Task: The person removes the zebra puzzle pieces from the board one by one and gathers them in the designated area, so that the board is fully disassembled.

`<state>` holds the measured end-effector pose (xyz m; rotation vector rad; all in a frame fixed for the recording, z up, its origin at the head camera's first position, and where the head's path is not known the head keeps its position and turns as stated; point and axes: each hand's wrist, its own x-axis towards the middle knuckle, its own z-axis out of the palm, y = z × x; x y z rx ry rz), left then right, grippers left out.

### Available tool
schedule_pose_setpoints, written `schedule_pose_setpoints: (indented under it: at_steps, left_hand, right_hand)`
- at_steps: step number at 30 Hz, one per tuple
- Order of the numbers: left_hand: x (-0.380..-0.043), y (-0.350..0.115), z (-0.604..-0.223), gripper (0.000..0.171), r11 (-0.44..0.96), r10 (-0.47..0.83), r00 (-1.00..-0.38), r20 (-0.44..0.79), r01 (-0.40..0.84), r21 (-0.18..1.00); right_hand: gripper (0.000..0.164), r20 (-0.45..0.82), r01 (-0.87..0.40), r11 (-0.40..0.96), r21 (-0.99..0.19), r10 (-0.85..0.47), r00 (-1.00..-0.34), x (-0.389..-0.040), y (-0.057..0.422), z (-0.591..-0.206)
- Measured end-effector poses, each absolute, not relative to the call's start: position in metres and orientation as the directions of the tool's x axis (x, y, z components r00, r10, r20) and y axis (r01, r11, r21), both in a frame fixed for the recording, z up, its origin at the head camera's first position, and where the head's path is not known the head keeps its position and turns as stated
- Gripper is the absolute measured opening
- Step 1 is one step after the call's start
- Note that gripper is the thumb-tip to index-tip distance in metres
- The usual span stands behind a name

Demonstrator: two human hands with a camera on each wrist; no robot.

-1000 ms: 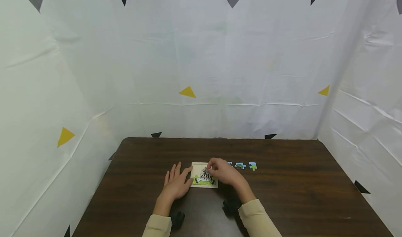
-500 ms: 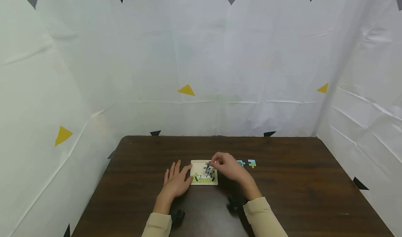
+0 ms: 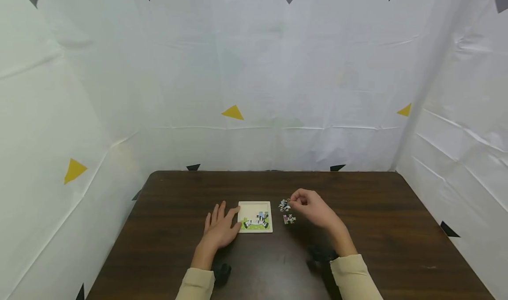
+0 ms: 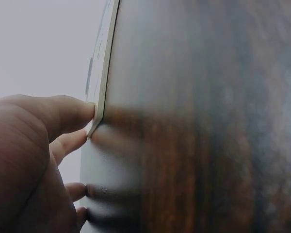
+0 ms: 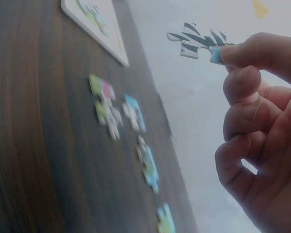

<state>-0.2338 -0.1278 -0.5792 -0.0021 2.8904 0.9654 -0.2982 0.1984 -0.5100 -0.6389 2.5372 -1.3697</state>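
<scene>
A small square puzzle board lies flat on the table, its lower part filled with zebra and grass pieces and its upper left bare. My left hand rests at its left side, fingers spread. In the left wrist view the thumb touches the board's edge. To the right of the board my right hand pinches a zebra-striped puzzle piece between thumb and finger, raised above the table. A loose piece with pink and green lies below that hand.
Further loose pieces, among them a blue one and a blue-green one, lie in a row on the dark wooden table. In the head view my right hand hides them. A white sheet wall stands behind the table.
My right hand has lifted the striped piece off the board and carried it to the right, above the loose pieces. My left hand has stayed at the board's left edge.
</scene>
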Motion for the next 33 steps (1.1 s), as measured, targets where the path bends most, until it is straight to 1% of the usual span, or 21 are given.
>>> schedule_pose_setpoints:
  at_steps: [5,8,16,20,26,33]
  left_hand:
    - [-0.239,-0.129,-0.587,0.061,0.814,0.014,-0.994,-0.11,-0.052,0.578]
    - [-0.241,-0.13,-0.592,0.061,0.814,0.011,-0.995,-0.094,-0.046,0.579]
    - [-0.238,-0.129,-0.586,0.061,0.815,0.024,-0.994,-0.107,-0.043,0.579]
    - [-0.236,-0.129,-0.582,0.061,0.81,0.036,-0.993,-0.111,-0.036,0.586]
    - [-0.238,-0.129,-0.586,0.061,0.807,0.035,-0.994,-0.105,-0.034,0.589]
    - [-0.236,-0.131,-0.584,0.061,0.802,0.033,-0.994,-0.1,-0.033,0.597]
  right_hand:
    - [0.018,0.006,-0.258,0.51,-0.821,-0.443,-0.896,-0.298,0.223,-0.508]
    - [0.019,-0.039,-0.23,0.525,-0.819,-0.452,-0.891,-0.299,0.236,-0.508]
    - [0.022,-0.172,-0.186,0.561,-0.807,-0.524,-0.834,-0.31,0.263,-0.515]
    - [0.02,-0.18,-0.203,0.564,-0.8,-0.55,-0.816,-0.318,0.265,-0.525]
    - [0.019,-0.16,-0.221,0.562,-0.797,-0.549,-0.821,-0.323,0.257,-0.535]
    - [0.022,-0.183,-0.184,0.628,-0.756,-0.473,-0.862,-0.318,0.247,-0.537]
